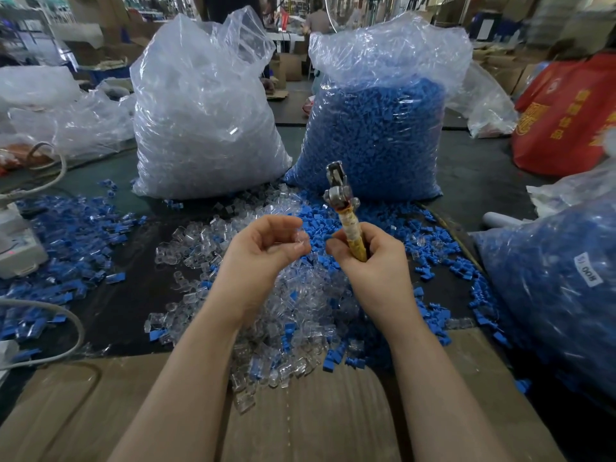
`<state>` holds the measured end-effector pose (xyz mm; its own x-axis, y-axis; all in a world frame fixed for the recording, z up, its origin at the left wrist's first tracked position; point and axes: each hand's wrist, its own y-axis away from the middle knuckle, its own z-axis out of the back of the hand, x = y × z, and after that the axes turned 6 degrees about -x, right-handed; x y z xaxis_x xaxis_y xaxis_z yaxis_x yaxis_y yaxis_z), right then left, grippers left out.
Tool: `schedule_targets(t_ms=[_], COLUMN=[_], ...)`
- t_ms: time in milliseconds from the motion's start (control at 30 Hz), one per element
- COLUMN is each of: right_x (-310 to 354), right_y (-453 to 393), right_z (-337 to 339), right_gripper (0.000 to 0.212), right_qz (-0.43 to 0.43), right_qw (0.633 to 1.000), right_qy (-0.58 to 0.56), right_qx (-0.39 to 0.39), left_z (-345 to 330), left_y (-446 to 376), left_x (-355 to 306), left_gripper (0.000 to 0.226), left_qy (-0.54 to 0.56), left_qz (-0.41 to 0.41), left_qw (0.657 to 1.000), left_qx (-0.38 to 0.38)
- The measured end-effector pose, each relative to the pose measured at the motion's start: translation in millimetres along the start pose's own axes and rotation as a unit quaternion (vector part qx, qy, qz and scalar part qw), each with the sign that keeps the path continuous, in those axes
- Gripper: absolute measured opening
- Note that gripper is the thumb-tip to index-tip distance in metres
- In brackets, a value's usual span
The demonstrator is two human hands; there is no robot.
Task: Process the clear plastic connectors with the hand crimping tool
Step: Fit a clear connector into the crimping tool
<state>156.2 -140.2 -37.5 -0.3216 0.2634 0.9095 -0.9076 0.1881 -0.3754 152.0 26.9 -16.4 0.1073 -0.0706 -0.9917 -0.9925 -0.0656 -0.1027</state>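
Heaped on the desk are clear connectors; one is pinched by the left hand, the crimper gripped upright by the right hand

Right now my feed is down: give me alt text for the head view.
The right hand grips an upright crimping tool; the left hand pinches a clear connector above a connector pile. Two big bags, clear and blue, stand behind.

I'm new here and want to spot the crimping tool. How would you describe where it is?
Find the two tall bags at the back, clear bag left, blue bag right. In front of the blue one, the right hand grips the tool upright. It is the only metal-headed thing there, with a yellowish wrapped handle.
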Motion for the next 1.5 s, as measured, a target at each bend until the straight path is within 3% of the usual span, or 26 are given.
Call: schedule_targets(t_ms=[667, 1000, 1067, 1500], right_x=[0.0, 4.2, 3.8, 1.1], right_y=[4.2, 5.2, 5.7, 3.8], right_z=[-6.1, -7.6, -7.6, -7.1], right_gripper=[0.011, 0.004, 0.012, 0.006], right_qz=[-0.013, -0.021, -0.023, -0.003], right_qw=[0.999, 0.999, 0.998, 1.0], right_qy=[0.036, -0.037, -0.056, -0.022], right_qx=[0.005, 0.034, 0.027, 0.016], left_z=[-7.6, -9.0, -8.3, -5.3], left_y=[5.2, 4.3, 3.3, 0.7], left_x=[-2.1, -2.4, -2.4, 0.4], left_gripper=[0.018, 0.02, 0.02, 0.015], left_qy=[-0.115, -0.086, -0.063, -0.051], left_qz=[-0.038, -0.046, -0.044, -0.051], left_qw=[0.992, 0.994, 0.996, 0.995], left_qx=[-0.024, -0.048, -0.053, -0.069])
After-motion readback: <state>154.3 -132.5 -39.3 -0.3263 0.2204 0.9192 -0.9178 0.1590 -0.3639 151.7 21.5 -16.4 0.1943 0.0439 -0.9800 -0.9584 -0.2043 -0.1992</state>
